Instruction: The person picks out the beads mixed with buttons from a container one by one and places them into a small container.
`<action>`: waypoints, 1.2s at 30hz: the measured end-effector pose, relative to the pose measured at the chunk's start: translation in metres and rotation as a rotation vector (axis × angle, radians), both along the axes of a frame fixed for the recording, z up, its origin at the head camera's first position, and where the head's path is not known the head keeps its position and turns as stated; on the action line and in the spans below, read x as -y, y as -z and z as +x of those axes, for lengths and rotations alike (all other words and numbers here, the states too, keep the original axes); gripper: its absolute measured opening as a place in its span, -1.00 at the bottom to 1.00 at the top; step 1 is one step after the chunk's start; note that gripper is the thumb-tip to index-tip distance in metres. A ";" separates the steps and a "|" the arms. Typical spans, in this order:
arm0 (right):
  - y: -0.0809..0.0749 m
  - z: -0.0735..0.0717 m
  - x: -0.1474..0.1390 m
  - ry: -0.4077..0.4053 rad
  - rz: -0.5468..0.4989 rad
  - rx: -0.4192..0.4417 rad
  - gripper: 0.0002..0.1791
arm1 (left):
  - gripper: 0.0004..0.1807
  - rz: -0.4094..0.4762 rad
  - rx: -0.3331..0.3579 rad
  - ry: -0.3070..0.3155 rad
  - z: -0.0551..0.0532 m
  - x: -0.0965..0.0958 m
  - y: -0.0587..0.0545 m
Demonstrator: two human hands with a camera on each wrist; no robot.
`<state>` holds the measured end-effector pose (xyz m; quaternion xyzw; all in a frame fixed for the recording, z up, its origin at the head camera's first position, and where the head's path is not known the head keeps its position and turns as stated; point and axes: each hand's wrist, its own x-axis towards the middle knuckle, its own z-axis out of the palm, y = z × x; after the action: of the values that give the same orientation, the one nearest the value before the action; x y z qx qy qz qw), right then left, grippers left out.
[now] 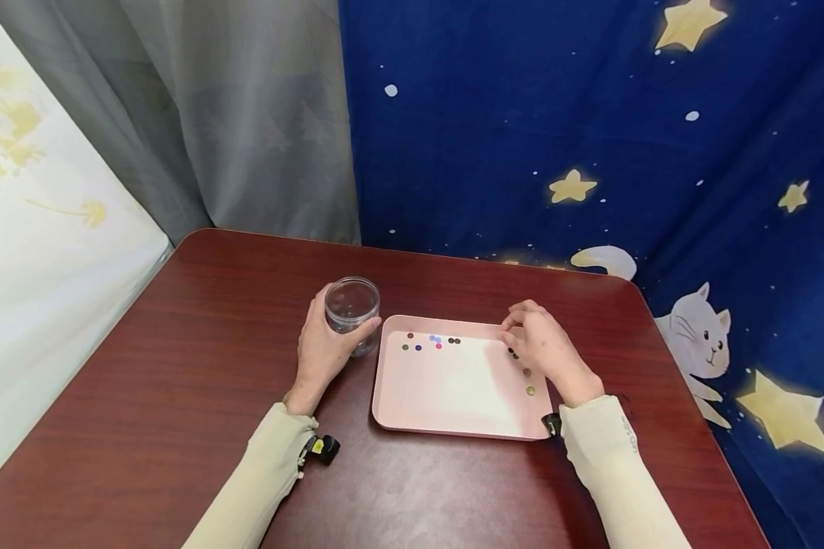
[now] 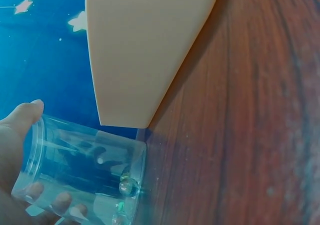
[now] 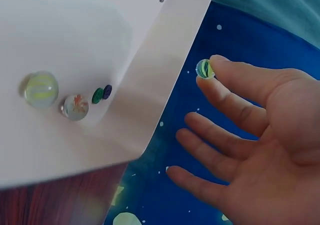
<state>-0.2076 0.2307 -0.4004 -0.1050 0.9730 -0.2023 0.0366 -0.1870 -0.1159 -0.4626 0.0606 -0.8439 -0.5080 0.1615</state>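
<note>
My left hand (image 1: pixel 324 345) grips a clear plastic jar (image 1: pixel 352 311), fingers and thumb around its side, left of the pink tray (image 1: pixel 412 404). Inside the jar, low down, marbles (image 2: pixel 129 187) show in the left wrist view. Over the tray's far right part, my right hand (image 1: pixel 548 347) pinches a glass marble (image 3: pixel 204 69) with green and yellow swirls between thumb and index fingertip; its other fingers are spread. Two more marbles, one yellow-striped (image 3: pixel 41 89) and one with orange inside (image 3: pixel 75 107), lie in the tray beside a green button (image 3: pixel 97 95) and a purple button (image 3: pixel 107 91).
Several small coloured buttons (image 1: pixel 439 346) lie along the tray's far left side. The tray stands on a dark red-brown wooden table (image 1: pixel 178 381). Behind it hang a grey curtain (image 1: pixel 268 137) and a blue curtain (image 1: pixel 467 137) with stars.
</note>
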 end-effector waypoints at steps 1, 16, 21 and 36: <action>0.001 -0.001 0.001 0.001 -0.004 0.002 -0.85 | 0.04 -0.001 0.001 -0.002 0.000 0.000 0.000; 0.000 -0.004 0.013 -0.062 -0.121 -0.069 -0.87 | 0.03 0.004 -0.009 -0.001 -0.001 -0.001 0.000; -0.001 -0.004 0.017 -0.089 -0.171 -0.096 -0.88 | 0.04 0.006 -0.015 0.001 -0.002 -0.001 0.002; -0.004 -0.002 0.036 -0.111 -0.261 -0.165 -0.91 | 0.03 0.004 -0.009 0.001 -0.001 0.000 0.001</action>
<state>-0.2094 0.1951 -0.3961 -0.1788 0.9309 -0.3153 -0.0462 -0.1881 -0.1156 -0.4636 0.0582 -0.8423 -0.5099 0.1651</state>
